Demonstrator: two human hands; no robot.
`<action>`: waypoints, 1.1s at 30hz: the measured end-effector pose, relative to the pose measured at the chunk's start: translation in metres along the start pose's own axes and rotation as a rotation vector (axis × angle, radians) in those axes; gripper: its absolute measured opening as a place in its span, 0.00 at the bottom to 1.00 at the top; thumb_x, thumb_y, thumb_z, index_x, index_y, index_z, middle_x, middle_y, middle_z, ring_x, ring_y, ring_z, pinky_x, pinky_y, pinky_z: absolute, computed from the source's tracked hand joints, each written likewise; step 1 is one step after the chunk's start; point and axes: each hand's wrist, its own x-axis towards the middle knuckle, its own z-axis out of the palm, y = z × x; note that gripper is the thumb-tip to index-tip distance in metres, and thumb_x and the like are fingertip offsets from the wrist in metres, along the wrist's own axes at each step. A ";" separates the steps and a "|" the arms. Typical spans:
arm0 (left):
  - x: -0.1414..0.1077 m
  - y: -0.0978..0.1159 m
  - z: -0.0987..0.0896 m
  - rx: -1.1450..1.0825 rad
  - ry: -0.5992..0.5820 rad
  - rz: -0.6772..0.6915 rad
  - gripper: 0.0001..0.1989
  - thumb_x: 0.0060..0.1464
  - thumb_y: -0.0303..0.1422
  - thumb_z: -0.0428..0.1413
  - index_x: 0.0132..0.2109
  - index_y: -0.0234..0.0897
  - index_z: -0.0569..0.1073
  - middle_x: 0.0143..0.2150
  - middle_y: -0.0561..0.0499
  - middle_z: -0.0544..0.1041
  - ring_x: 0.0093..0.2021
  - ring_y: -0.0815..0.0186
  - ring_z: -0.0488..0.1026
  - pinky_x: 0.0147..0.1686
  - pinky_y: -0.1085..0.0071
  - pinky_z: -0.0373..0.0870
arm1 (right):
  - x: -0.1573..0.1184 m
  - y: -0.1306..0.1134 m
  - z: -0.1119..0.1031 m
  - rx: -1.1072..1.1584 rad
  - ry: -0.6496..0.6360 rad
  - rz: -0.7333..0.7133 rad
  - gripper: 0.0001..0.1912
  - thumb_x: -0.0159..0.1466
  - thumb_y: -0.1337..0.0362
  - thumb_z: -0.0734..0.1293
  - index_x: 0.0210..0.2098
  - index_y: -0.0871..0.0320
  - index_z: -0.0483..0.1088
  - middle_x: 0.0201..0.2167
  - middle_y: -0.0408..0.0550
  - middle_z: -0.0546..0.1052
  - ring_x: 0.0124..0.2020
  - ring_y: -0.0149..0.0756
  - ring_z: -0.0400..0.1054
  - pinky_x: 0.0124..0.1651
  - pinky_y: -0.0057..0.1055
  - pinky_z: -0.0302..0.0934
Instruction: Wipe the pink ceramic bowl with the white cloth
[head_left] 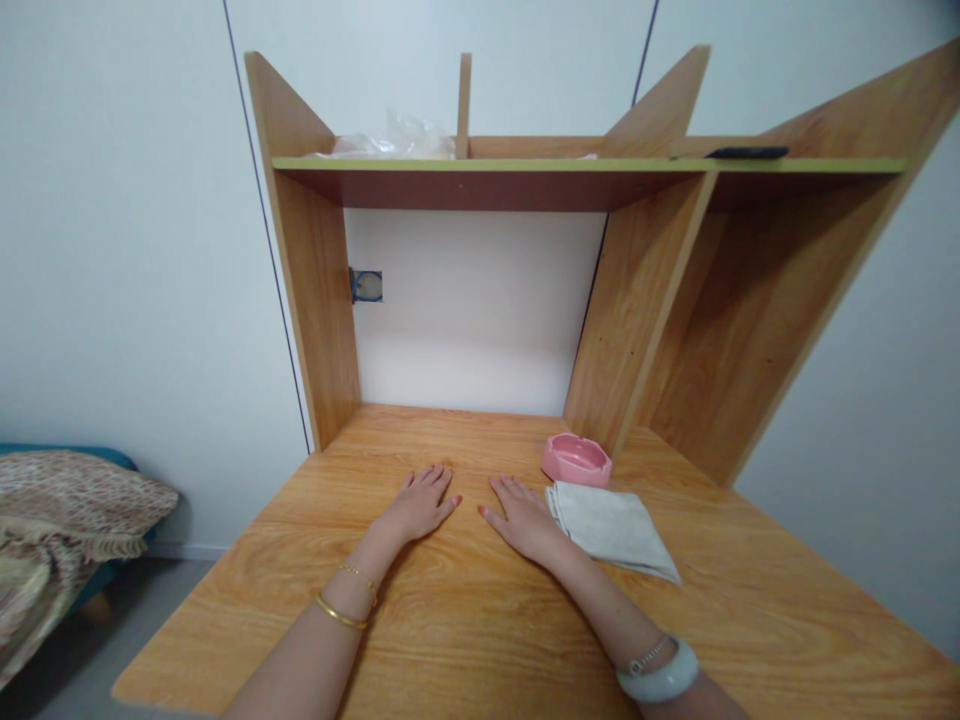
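Both my hands rest palm down on the wooden desk (450,620). My left hand (418,503) lies flat with its fingers stretched out and holds nothing. A short gap away, my right hand (523,517) is also flat, thumb apart from the fingers, with nothing in it. Beside the right hand lies a folded light grey cloth (615,530), its left edge close to the hand; whether they touch I cannot tell. Just behind the cloth stands a pink ashtray (576,461) with notches in its rim, near the shelf's upright divider.
A wooden shelf unit (469,165) rises from the back of the desk. On it lie a clear plastic bag (397,138) and a flat dark object (748,153). An uncovered wall socket box (367,286) shows at the back left. A patterned cushion (82,495) is at far left.
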 end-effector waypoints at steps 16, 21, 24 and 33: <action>-0.001 0.001 -0.002 0.005 -0.010 0.002 0.32 0.58 0.48 0.32 0.63 0.32 0.47 0.65 0.43 0.46 0.65 0.59 0.40 0.59 0.56 0.39 | 0.000 0.000 0.001 -0.005 0.020 -0.011 0.34 0.62 0.50 0.50 0.62 0.65 0.46 0.63 0.56 0.48 0.63 0.44 0.38 0.61 0.41 0.36; -0.001 0.001 -0.001 0.000 -0.004 0.004 0.33 0.57 0.49 0.32 0.63 0.33 0.47 0.65 0.43 0.46 0.64 0.59 0.40 0.59 0.56 0.39 | 0.000 0.000 0.000 -0.005 0.015 -0.011 0.34 0.62 0.50 0.50 0.62 0.65 0.47 0.63 0.56 0.48 0.63 0.44 0.38 0.61 0.41 0.36; -0.001 0.000 0.000 -0.001 0.005 0.004 0.33 0.57 0.49 0.32 0.63 0.34 0.47 0.65 0.43 0.46 0.64 0.59 0.40 0.59 0.56 0.38 | -0.001 0.000 0.000 -0.003 0.016 -0.005 0.34 0.62 0.50 0.50 0.62 0.64 0.46 0.63 0.56 0.48 0.64 0.43 0.37 0.61 0.41 0.36; -0.001 0.001 0.000 -0.002 0.000 0.000 0.33 0.57 0.48 0.32 0.63 0.33 0.47 0.65 0.42 0.46 0.64 0.59 0.40 0.59 0.56 0.39 | 0.000 0.000 0.000 -0.012 0.011 -0.010 0.34 0.62 0.50 0.50 0.62 0.65 0.47 0.63 0.56 0.48 0.63 0.44 0.37 0.61 0.41 0.36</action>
